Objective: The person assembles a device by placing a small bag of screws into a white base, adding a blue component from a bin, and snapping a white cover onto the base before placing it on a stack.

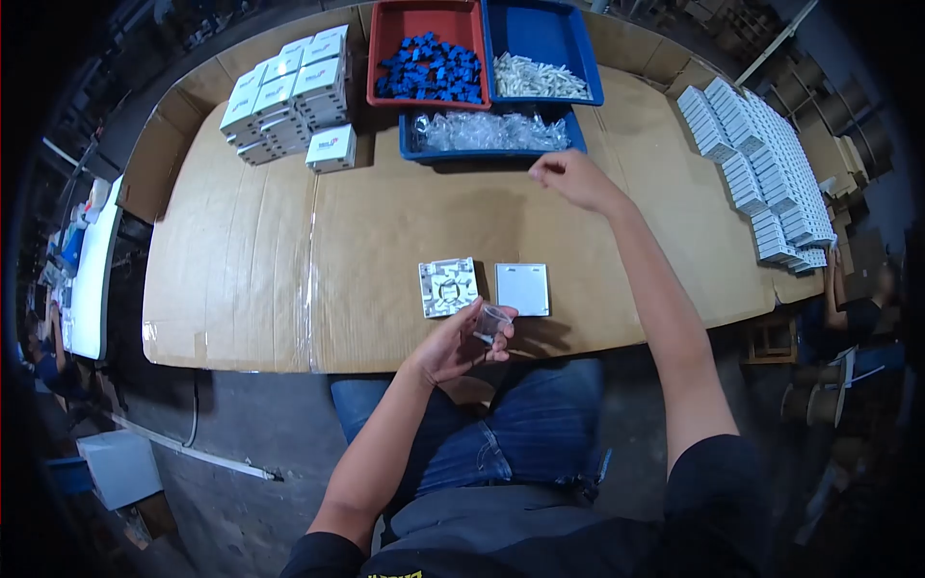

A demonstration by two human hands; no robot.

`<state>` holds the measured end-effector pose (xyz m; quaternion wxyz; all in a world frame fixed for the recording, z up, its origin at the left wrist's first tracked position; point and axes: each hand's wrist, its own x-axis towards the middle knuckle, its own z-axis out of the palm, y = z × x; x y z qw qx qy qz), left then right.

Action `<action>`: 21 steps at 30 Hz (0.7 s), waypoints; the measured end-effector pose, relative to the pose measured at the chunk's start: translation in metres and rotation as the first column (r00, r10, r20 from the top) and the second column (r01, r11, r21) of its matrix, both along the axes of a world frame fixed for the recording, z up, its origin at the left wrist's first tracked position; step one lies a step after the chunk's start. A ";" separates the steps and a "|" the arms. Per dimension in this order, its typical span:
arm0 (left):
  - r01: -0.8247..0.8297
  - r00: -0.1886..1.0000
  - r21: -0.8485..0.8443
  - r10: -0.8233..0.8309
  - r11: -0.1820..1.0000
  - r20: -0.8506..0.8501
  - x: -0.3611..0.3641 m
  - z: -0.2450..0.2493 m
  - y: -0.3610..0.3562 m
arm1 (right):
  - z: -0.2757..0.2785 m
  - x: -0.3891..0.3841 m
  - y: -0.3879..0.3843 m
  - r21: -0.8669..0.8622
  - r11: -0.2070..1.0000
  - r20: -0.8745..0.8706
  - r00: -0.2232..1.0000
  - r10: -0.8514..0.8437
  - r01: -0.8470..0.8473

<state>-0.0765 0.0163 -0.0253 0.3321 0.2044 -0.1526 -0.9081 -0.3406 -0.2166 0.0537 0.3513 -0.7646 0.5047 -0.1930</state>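
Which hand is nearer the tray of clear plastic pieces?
Right. The right hand is at the near right corner of the blue tray; the left hand is well back toward the body, holding a small clear cup.

Dim, bluish view with fisheye-bowed, black-vignetted edges, soft shadows on the cardboard tabletop (pixel 385 222), slight blur.

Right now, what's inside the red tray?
The red tray holds a loose heap of small blue pieces, with bare red floor showing at the far side. Whatever lies under the heap is covered.
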 end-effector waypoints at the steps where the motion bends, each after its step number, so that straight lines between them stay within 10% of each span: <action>1: 0.002 1.000 0.016 -0.001 1.000 -0.025 0.000 -0.003 0.000 | -0.004 -0.006 -0.022 -0.071 0.996 -0.022 0.999 -0.046 0.044; 14: 0.065 0.996 0.025 -0.063 0.998 -0.060 0.000 -0.003 -0.004 | 0.030 0.007 -0.151 -0.486 0.843 -0.314 0.853 -0.416 0.232; 21: 0.097 0.992 0.057 -0.092 0.994 -0.083 -0.002 -0.003 -0.006 | 0.011 0.023 -0.171 -0.649 0.760 -0.420 0.816 -0.398 0.037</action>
